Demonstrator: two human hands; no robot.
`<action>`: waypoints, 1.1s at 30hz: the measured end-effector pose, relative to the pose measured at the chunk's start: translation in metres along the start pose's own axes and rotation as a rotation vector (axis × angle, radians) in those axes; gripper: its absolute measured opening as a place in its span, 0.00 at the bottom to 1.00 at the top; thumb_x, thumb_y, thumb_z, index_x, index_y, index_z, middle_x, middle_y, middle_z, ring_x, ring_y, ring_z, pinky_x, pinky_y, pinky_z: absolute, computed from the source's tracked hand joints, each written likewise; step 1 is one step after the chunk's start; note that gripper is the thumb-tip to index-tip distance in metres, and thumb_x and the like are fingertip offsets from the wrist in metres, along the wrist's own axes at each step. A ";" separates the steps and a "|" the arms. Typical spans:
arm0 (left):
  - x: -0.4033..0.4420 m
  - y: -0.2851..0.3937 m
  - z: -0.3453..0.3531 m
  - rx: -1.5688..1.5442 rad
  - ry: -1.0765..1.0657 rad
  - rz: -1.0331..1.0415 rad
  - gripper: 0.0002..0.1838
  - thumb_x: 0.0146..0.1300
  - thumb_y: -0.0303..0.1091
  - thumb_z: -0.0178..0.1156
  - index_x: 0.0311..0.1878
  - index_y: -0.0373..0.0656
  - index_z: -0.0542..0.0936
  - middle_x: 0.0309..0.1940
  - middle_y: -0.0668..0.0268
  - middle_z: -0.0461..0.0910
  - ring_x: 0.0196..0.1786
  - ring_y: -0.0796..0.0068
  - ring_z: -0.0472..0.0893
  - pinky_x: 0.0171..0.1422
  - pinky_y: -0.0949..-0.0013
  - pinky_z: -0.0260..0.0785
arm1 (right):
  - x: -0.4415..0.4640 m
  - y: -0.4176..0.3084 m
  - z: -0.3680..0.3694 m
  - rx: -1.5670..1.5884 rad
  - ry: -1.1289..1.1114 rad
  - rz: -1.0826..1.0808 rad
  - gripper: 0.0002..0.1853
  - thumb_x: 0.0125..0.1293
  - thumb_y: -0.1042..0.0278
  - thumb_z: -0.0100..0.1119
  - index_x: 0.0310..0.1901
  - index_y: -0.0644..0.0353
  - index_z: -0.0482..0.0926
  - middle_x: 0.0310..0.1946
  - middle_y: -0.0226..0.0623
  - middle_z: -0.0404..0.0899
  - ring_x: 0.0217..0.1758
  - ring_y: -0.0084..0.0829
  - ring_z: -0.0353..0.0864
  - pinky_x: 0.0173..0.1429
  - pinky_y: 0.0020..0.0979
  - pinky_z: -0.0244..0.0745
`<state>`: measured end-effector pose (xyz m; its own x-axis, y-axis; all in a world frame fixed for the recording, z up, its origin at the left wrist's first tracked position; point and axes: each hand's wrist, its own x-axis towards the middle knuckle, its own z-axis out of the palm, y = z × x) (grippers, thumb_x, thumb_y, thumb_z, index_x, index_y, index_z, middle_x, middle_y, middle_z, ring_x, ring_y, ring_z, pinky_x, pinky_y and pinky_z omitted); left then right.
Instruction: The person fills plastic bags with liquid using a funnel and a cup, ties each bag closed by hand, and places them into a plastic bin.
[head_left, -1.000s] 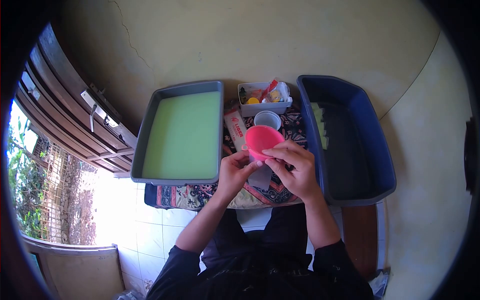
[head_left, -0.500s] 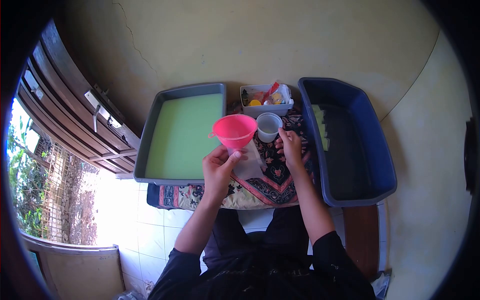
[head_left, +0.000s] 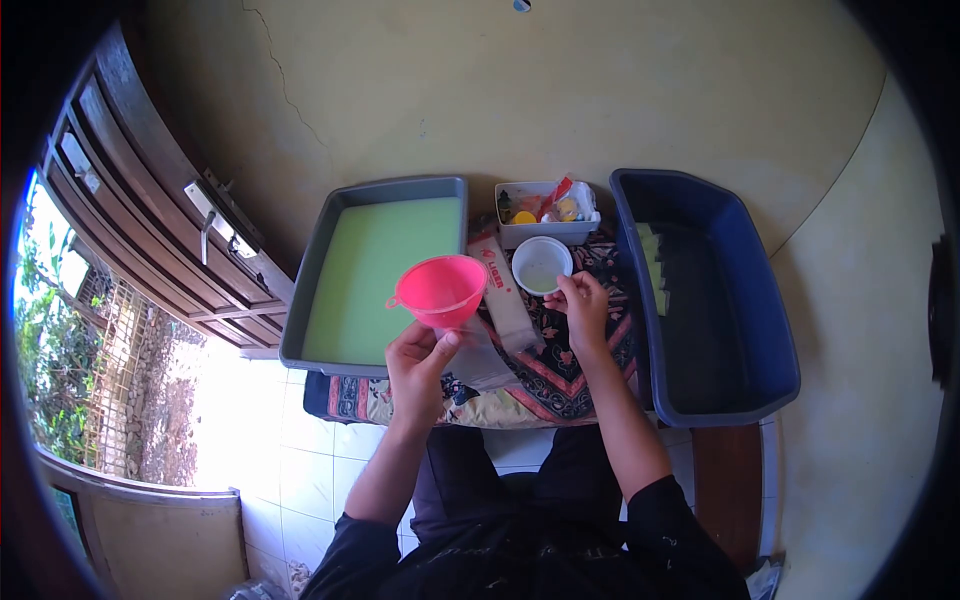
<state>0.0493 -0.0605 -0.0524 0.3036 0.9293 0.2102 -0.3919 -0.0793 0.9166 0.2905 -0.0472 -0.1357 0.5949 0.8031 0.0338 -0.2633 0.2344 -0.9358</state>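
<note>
My left hand (head_left: 418, 372) is closed around the neck of a pink funnel (head_left: 442, 285), with a clear plastic bag (head_left: 482, 362) hanging beneath it. The wide mouth of the funnel faces up, near the right edge of a grey tray (head_left: 462, 215) of pale green liquid (head_left: 385, 270). My right hand (head_left: 585, 312) pinches the rim of a white plastic cup (head_left: 541, 268), which tilts toward me and shows its inside. How much the cup holds I cannot tell. Behind the funnel lies a pack of plastic bags (head_left: 508, 305) with red print.
A small white box (head_left: 546, 234) of mixed items, one with a yellow lid, stands at the back. On the right is a dark blue tub (head_left: 735, 300) with several pale green packets (head_left: 652, 268) along its left side. Patterned cloth (head_left: 470, 408) covers the table. A door (head_left: 150, 210) opens at left.
My left hand has moved the funnel and bag left and toward me, uncovering the printed pack. The cup in my right hand now tips more toward me.
</note>
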 end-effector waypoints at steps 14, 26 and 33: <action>0.037 0.100 -0.063 0.150 0.315 0.524 0.11 0.65 0.29 0.59 0.46 0.31 0.78 0.40 0.60 0.82 0.39 0.73 0.81 0.47 0.70 0.72 | -0.017 -0.022 0.118 -0.332 -0.470 -0.376 0.11 0.61 0.73 0.62 0.26 0.65 0.71 0.22 0.32 0.76 0.24 0.23 0.79 0.30 0.26 0.73; 0.027 0.099 -0.099 0.166 0.465 0.452 0.12 0.65 0.30 0.60 0.47 0.31 0.77 0.38 0.61 0.82 0.38 0.73 0.81 0.49 0.70 0.71 | 0.006 0.018 0.152 -1.179 -0.699 -1.056 0.03 0.54 0.72 0.56 0.26 0.59 0.74 0.23 0.38 0.75 0.30 0.41 0.79 0.41 0.43 0.70; 0.027 0.099 -0.095 0.130 0.415 0.421 0.12 0.65 0.29 0.60 0.47 0.31 0.77 0.37 0.60 0.82 0.37 0.73 0.81 0.48 0.70 0.71 | -0.004 0.011 0.160 -1.132 -0.765 -0.770 0.06 0.54 0.72 0.55 0.24 0.64 0.73 0.20 0.43 0.76 0.25 0.45 0.79 0.32 0.42 0.71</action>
<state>-0.0636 -0.0093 0.0114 -0.2292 0.8693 0.4379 -0.2872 -0.4902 0.8229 0.1633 0.0398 -0.0899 -0.2914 0.8475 0.4436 0.8046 0.4680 -0.3655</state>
